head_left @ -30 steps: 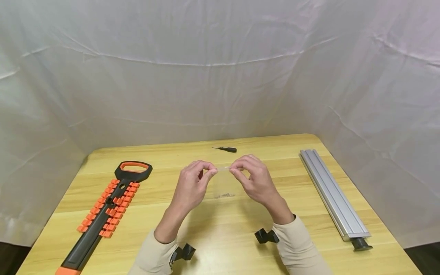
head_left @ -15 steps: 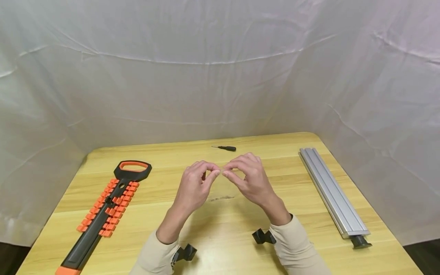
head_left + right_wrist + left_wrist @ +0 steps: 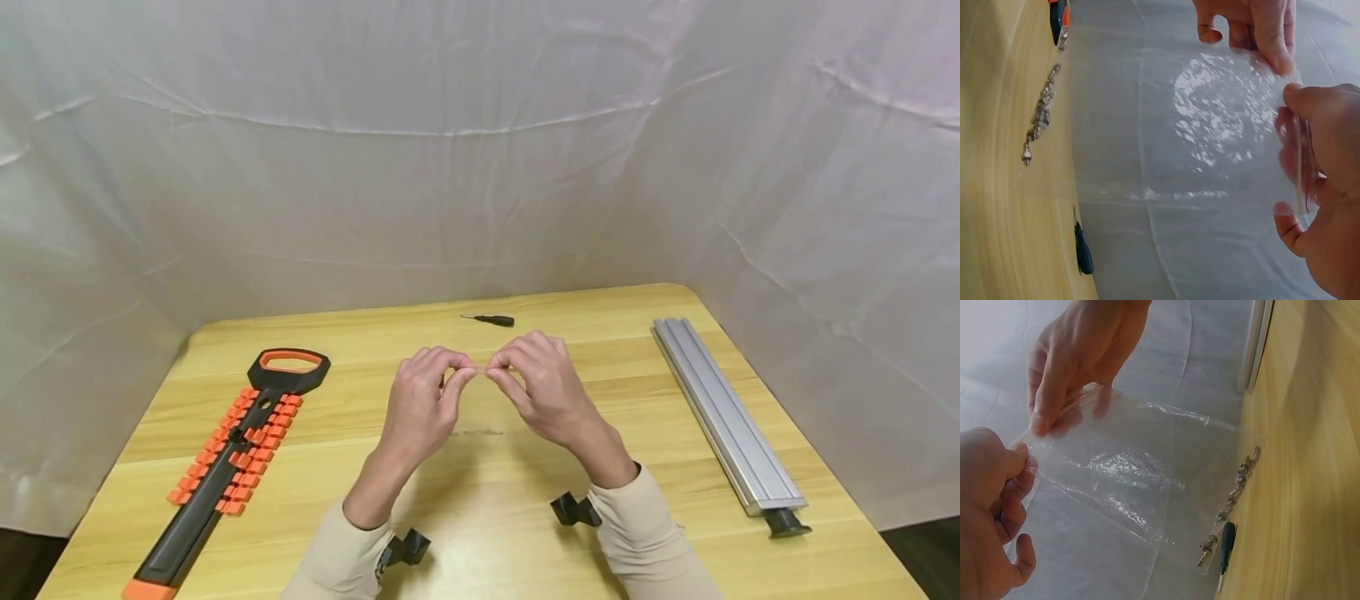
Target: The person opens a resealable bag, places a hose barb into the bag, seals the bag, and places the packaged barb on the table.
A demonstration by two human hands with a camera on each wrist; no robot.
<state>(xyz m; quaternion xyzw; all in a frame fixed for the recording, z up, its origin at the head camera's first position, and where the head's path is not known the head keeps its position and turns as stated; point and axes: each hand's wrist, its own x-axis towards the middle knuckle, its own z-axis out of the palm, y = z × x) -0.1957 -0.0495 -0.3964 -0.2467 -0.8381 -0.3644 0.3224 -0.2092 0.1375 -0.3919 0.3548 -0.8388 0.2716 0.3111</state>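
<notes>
My left hand (image 3: 422, 408) and right hand (image 3: 546, 396) meet over the middle of the table, fingertips close together. Between thumb and fingers, each pinches the top edge of a clear zip bag (image 3: 1210, 112). A thin red line runs along its zip edge in the right wrist view. The bag hangs down, nearly invisible from the head view. Several small metal fittings or screws (image 3: 1235, 490) lie in a row along its bottom. In the left wrist view, the right hand (image 3: 1082, 356) grips farther along the same edge.
A black screwdriver (image 3: 495, 320) lies near the table's back edge. To the left is a black rack with orange clips (image 3: 217, 483). A grey aluminium bar (image 3: 727, 417) with a black end lies right. Pale curtains (image 3: 450, 208) surround the wooden table (image 3: 600, 333).
A second ago the fingertips were farther apart, with the bag's top edge visible between them. The right hand has moved left toward the left hand. Both still pinch the bag.
</notes>
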